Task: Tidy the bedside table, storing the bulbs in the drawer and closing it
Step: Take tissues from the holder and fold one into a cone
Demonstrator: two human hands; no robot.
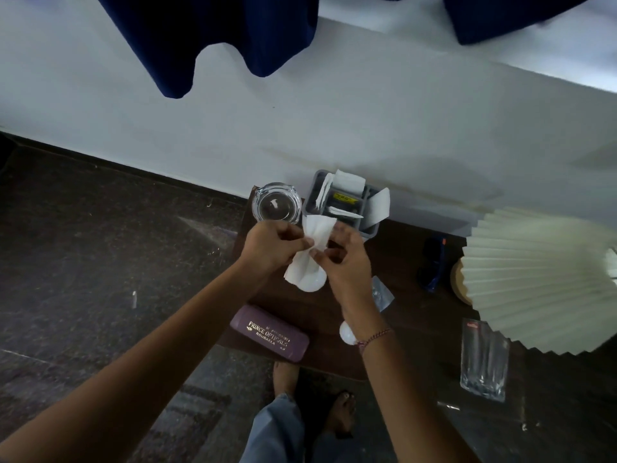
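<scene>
Over the dark wooden bedside table (410,315), my left hand (270,245) and my right hand (347,262) both pinch a white tissue (314,235) that hangs between them. A white bulb (314,282) shows just under the tissue's lower end; I cannot tell if the tissue wraps it. Another white bulb (347,332) lies on the table, half hidden by my right wrist. No drawer is visible.
A glass ashtray (275,203) and a grey organiser (337,202) with papers stand at the back. A purple spectacle case (270,334) lies at the front left edge. Blue sunglasses (434,265), a pleated lampshade (541,275), a clear plastic packet (484,362) fill the right.
</scene>
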